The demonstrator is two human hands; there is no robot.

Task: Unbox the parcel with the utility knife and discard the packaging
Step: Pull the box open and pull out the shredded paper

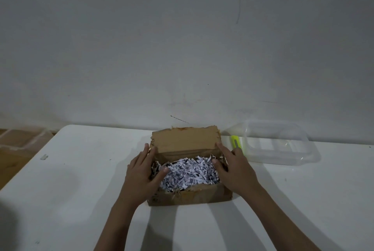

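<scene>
Parcel, a brown cardboard box (pixel 188 181), sits mid-bench with its flap up and white shredded paper (pixel 188 171) showing. I've got my left hand (pixel 141 175) and right hand (pixel 232 169) flat and relaxed against its short ends, long axis running between them. Yellow utility knife (pixel 236 143) lies just beyond my right hand, beside a clear plastic tub (pixel 283 145).

A cardboard box (pixel 190 195) sits at the centre of the counter (pixel 81 169), its far flap upright at 12 o'clock, with shredded paper (pixel 188 173) inside. At 2 o'clock lies a utility knife (pixel 236 143), and just beyond it at 3 o'clock a plastic container (pixel 283 143). The left hand (pixel 141 175) rests on the box's 9 o'clock wall, the right hand (pixel 234 169) on its 3 o'clock wall.
</scene>
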